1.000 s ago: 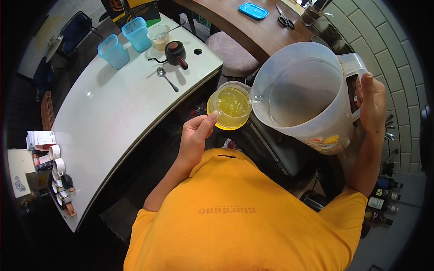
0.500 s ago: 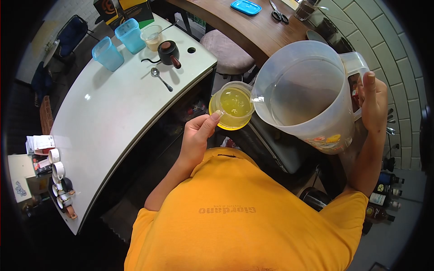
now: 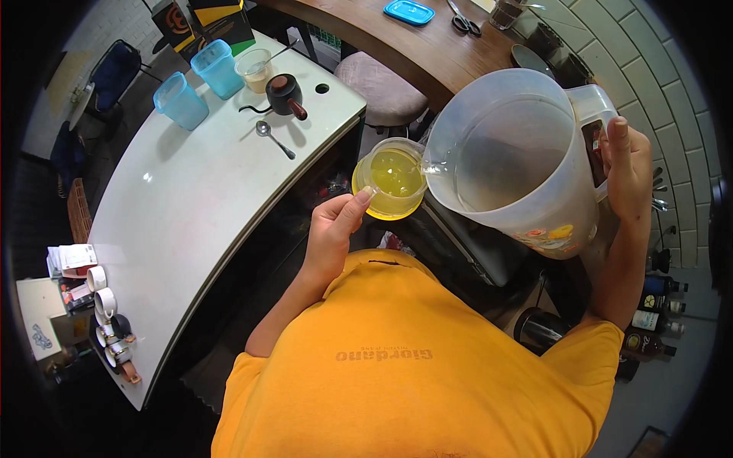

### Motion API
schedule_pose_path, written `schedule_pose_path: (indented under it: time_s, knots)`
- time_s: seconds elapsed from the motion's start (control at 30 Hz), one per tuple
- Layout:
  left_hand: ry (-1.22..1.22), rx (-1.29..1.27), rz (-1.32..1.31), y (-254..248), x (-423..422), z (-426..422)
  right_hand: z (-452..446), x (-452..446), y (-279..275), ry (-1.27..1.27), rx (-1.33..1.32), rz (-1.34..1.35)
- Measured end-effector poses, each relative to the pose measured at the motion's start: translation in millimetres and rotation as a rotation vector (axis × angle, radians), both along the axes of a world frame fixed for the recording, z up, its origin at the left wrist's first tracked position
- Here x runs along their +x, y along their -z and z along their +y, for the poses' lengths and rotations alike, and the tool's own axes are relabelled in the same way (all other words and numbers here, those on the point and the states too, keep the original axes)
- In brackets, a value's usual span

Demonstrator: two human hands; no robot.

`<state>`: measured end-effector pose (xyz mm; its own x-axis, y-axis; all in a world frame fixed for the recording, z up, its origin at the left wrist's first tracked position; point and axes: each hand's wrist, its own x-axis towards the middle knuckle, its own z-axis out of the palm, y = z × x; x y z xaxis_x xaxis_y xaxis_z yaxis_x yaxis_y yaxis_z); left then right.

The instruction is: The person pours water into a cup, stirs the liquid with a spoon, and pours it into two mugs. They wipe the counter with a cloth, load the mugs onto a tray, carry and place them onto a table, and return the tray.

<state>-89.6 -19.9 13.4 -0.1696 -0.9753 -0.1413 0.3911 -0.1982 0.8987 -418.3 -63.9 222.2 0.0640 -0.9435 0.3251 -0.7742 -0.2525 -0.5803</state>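
Note:
My left hand (image 3: 336, 225) is closed on the handle of a small clear plastic cup (image 3: 395, 204) with yellow-green liquid and a yellow underside. Beside it, my right hand (image 3: 629, 169) grips the handle of a large translucent plastic pitcher (image 3: 496, 153). The pitcher is tipped toward the cup, its spout over the cup's right rim. Something clear glints at the spout, and the cup's liquid has bright spots on its surface. Printed fruit colours show low on the pitcher's side. My left fingers are partly hidden behind the cup.
On the white counter (image 3: 175, 229) stand two blue containers (image 3: 217, 69), a clear cup (image 3: 255, 69), a black kettle (image 3: 283, 93) and a spoon (image 3: 275, 140). The wooden counter (image 3: 366, 23) carries a blue lid (image 3: 409, 11) and scissors (image 3: 463, 23). Several bottles (image 3: 649, 320) are at right; a stool (image 3: 382, 88) sits between counters.
The view has shifted slightly. Both hands keep their grips, and the pitcher stays tipped with its spout at the cup.

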Motion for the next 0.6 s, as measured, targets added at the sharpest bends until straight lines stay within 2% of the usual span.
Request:
schedule_pose_path:
  time_s: [0.6]
  knots:
    - [0.039, -0.024, 0.062, 5.3, 29.1, -5.2, 16.6, 34.0, -3.8, 0.068, -0.003, 0.003]
